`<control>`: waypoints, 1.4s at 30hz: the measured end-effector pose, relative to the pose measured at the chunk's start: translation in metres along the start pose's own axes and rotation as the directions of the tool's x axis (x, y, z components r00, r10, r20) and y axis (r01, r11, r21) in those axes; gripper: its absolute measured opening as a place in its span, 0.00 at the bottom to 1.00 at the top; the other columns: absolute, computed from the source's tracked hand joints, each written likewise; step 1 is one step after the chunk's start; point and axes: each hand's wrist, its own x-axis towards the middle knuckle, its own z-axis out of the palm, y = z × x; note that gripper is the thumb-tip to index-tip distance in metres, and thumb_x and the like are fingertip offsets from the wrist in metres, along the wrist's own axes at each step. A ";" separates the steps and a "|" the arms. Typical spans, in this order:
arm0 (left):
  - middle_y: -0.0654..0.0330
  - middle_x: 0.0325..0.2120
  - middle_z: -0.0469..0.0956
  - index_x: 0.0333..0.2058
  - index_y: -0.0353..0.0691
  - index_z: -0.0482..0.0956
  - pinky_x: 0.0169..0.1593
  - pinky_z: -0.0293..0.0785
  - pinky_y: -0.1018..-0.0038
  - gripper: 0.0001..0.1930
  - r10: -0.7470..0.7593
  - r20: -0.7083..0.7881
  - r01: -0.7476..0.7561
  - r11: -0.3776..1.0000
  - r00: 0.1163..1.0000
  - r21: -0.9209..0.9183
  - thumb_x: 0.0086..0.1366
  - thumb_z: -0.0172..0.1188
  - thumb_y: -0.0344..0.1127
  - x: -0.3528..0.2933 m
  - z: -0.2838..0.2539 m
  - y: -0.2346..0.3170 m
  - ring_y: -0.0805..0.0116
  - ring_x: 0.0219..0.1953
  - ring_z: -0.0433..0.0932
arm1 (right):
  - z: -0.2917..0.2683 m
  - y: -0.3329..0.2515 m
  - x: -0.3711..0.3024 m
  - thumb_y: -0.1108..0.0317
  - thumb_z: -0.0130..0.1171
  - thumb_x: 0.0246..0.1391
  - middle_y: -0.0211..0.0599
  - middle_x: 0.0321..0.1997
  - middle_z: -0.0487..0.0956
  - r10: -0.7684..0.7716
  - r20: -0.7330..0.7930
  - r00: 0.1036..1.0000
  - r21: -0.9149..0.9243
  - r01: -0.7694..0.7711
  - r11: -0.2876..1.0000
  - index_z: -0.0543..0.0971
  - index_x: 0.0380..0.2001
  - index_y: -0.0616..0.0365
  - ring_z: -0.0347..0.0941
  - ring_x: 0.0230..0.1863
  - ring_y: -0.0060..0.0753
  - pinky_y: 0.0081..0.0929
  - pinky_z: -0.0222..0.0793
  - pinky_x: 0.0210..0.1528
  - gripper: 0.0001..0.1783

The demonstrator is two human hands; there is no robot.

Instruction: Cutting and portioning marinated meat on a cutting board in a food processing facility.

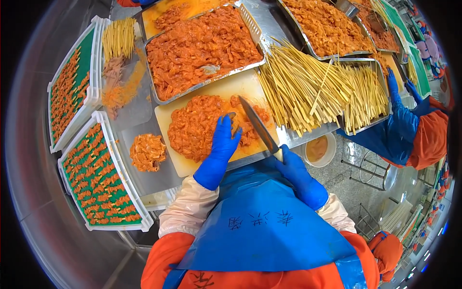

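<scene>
My right hand [293,168], in a blue glove, is closed round the pale handle of a knife [258,124]. Its long blade points up and away over the meat at the right of a cream cutting board [185,166]. On that board lies a heap of orange-red marinated meat pieces [190,127]. My left hand [219,151], also gloved in blue, rests at the near edge of the heap with fingers stretched out and apart. Its fingertips touch or hover just over the meat; which of these I cannot tell.
A metal tray of marinated meat [204,45] stands beyond the board. Bamboo skewers [301,86] are piled to the right. At left are white-rimmed trays of finished skewers [103,178] and a loose meat clump [147,152]. A co-worker [409,127] works at the right.
</scene>
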 end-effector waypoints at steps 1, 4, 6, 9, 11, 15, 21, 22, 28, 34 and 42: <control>0.51 0.30 0.63 0.36 0.37 0.60 0.36 0.62 0.74 0.20 -0.002 -0.002 0.002 1.000 1.000 0.000 0.41 0.53 0.29 -0.002 -0.001 0.002 0.59 0.34 0.63 | 0.004 0.000 0.002 0.64 0.45 0.37 0.52 0.19 0.66 -0.019 0.024 1.000 -0.103 0.021 0.994 0.58 0.29 0.58 0.63 0.24 0.52 0.39 0.56 0.24 0.15; 0.50 0.28 0.63 0.32 0.37 0.62 0.33 0.62 0.68 0.18 0.100 0.024 -0.099 0.873 0.995 0.478 0.41 0.52 0.37 -0.010 0.008 0.008 0.53 0.32 0.63 | 0.014 -0.002 0.008 0.66 0.43 0.38 0.52 0.18 0.67 -0.040 0.067 0.997 -0.229 0.054 0.972 0.57 0.28 0.58 0.63 0.23 0.52 0.40 0.56 0.23 0.12; 0.50 0.27 0.63 0.30 0.37 0.63 0.32 0.62 0.68 0.16 0.085 0.067 -0.104 0.908 0.994 0.406 0.41 0.52 0.37 -0.007 0.010 0.005 0.53 0.31 0.63 | 0.022 -0.003 0.015 0.67 0.41 0.39 0.51 0.18 0.67 -0.046 0.088 0.995 -0.256 0.067 0.964 0.57 0.27 0.59 0.63 0.22 0.51 0.40 0.56 0.22 0.11; 0.51 0.24 0.64 0.27 0.37 0.63 0.29 0.62 0.68 0.13 0.057 0.124 -0.100 0.923 0.991 0.373 0.41 0.52 0.36 -0.009 0.013 0.011 0.53 0.28 0.64 | 0.028 -0.006 0.039 0.67 0.39 0.41 0.51 0.17 0.67 -0.112 0.013 0.994 -0.371 0.109 0.922 0.57 0.27 0.59 0.63 0.21 0.51 0.40 0.56 0.22 0.09; 0.52 0.23 0.65 0.25 0.37 0.63 0.28 0.62 0.68 0.12 0.038 0.136 -0.093 0.902 0.990 0.421 0.41 0.52 0.35 -0.008 0.009 0.009 0.53 0.27 0.64 | 0.032 -0.010 0.050 0.66 0.44 0.38 0.50 0.19 0.67 -0.169 0.027 0.985 -0.365 0.167 0.916 0.57 0.27 0.59 0.63 0.23 0.52 0.37 0.57 0.22 0.13; 0.51 0.22 0.65 0.23 0.36 0.64 0.27 0.62 0.68 0.10 -0.022 0.064 -0.003 0.930 0.998 0.367 0.42 0.51 0.34 0.005 -0.004 0.001 0.55 0.26 0.64 | 0.014 0.011 0.025 0.64 0.43 0.39 0.48 0.18 0.66 -0.118 -0.002 0.993 -0.348 0.109 0.931 0.58 0.26 0.58 0.63 0.24 0.49 0.36 0.57 0.23 0.12; 0.55 0.24 0.66 0.27 0.37 0.68 0.29 0.63 0.76 0.09 -0.094 0.160 0.101 0.994 0.983 -0.038 0.43 0.52 0.30 0.005 0.004 0.010 0.63 0.27 0.67 | 0.007 0.010 0.021 0.68 0.46 0.36 0.52 0.19 0.66 -0.079 -0.049 0.996 -0.030 0.078 0.997 0.58 0.29 0.59 0.63 0.24 0.52 0.36 0.57 0.23 0.15; 0.56 0.24 0.66 0.28 0.37 0.67 0.30 0.63 0.77 0.11 -0.096 0.192 0.113 0.990 0.977 -0.080 0.42 0.52 0.30 0.005 0.009 0.009 0.65 0.27 0.67 | 0.006 0.011 0.021 0.68 0.46 0.36 0.52 0.19 0.66 -0.075 -0.050 0.996 -0.025 0.073 0.997 0.58 0.29 0.59 0.63 0.24 0.52 0.36 0.57 0.23 0.15; 0.56 0.26 0.65 0.31 0.37 0.65 0.30 0.63 0.78 0.15 0.168 0.035 -0.172 0.957 0.985 0.233 0.40 0.54 0.29 0.004 0.020 -0.008 0.65 0.28 0.67 | 0.004 0.014 0.012 0.67 0.46 0.36 0.48 0.17 0.65 -0.106 -0.083 0.991 -0.067 0.100 0.993 0.58 0.28 0.59 0.64 0.20 0.43 0.30 0.57 0.19 0.14; 0.53 0.29 0.66 0.34 0.38 0.64 0.33 0.63 0.75 0.18 -0.043 0.118 0.039 0.999 0.992 0.038 0.39 0.54 0.27 0.003 0.010 -0.009 0.58 0.31 0.66 | 0.002 0.003 0.009 0.66 0.45 0.36 0.53 0.22 0.66 0.106 0.112 0.988 0.014 -0.108 0.994 0.57 0.30 0.60 0.63 0.27 0.51 0.36 0.57 0.26 0.16; 0.59 0.25 0.65 0.33 0.38 0.65 0.30 0.64 0.78 0.16 0.061 0.022 -0.062 0.996 0.998 0.061 0.40 0.54 0.26 0.005 0.016 -0.010 0.69 0.25 0.65 | 0.004 0.001 0.011 0.66 0.46 0.36 0.51 0.20 0.66 -0.061 0.011 0.998 -0.151 0.062 0.987 0.57 0.31 0.60 0.63 0.23 0.51 0.36 0.57 0.22 0.17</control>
